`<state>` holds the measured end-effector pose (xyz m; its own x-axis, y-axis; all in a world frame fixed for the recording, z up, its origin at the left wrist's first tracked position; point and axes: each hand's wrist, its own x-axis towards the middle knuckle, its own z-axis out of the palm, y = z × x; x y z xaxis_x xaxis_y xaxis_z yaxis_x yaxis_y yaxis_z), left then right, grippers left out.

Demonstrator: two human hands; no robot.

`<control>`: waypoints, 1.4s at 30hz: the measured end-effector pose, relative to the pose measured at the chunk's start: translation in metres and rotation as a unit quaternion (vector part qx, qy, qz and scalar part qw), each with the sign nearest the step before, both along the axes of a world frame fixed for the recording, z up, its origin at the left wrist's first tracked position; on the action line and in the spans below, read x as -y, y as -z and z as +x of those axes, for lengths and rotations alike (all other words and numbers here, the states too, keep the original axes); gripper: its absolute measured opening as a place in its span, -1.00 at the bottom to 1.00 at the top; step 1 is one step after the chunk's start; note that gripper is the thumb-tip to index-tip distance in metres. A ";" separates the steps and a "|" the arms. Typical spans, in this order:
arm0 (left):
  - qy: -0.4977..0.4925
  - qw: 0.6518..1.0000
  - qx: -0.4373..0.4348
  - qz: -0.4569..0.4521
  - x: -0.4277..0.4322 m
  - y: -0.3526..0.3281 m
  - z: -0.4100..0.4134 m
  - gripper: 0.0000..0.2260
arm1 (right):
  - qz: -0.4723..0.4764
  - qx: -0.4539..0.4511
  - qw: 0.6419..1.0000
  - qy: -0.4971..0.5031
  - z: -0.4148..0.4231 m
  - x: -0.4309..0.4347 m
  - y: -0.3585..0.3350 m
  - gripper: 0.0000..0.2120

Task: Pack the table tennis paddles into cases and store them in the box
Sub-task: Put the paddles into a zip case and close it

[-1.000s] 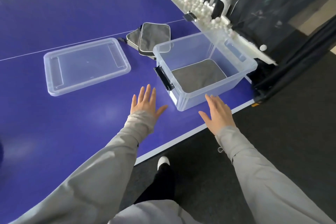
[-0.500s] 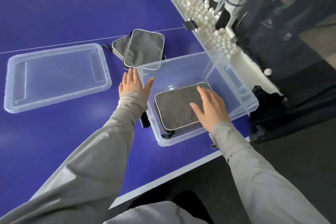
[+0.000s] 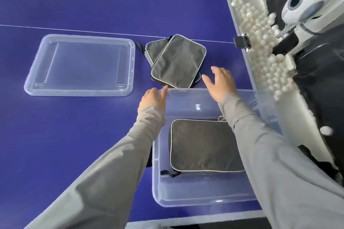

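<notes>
A clear plastic box [image 3: 186, 197] stands on the blue table near its front edge. One grey paddle case [image 3: 201, 145] with pale piping lies flat on the box floor. Two more grey cases are stacked on the table just beyond the box, the top case [image 3: 178, 61] overlapping a lower case [image 3: 153, 48]. My left hand [image 3: 152, 98] hovers open at the box's far left corner. My right hand [image 3: 220, 82] is open with fingers spread, above the box's far rim, just right of the stacked cases. Neither hand holds anything.
The clear box lid [image 3: 80, 65] lies on the table to the left. A trough of several white balls [image 3: 260, 29] runs along the table's right edge, beside a white ball machine [image 3: 307, 3]. A black clamp [image 3: 242, 42] sits on that edge.
Both hands have moved forward, away from the case in the box toward the stacked cases. The right hand has left the packed case. The view has shifted forward over the box.
</notes>
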<state>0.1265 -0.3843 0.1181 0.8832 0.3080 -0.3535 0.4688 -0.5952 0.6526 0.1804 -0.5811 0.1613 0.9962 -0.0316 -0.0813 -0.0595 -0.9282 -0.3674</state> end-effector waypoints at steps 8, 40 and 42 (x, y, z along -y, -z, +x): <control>-0.026 0.999 0.013 0.025 0.002 0.003 -0.006 -0.59 | -0.004 -0.141 0.987 0.072 0.118 -0.003 0.065 -0.49; -0.314 0.892 0.137 -0.294 -0.037 -0.033 -0.010 -0.68 | 0.648 0.101 0.751 0.079 0.080 -0.067 -0.063 -0.71; -0.317 0.875 0.127 -0.344 -0.077 -0.050 -0.009 -0.56 | 0.663 0.077 0.743 0.044 0.052 -0.079 -0.078 -0.74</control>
<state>0.1175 -0.3077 0.1685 0.6893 0.5556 -0.4649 0.3507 0.3057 0.8852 0.2322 -0.5018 0.2392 0.9957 -0.0913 0.0156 0.0391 0.2620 -0.9643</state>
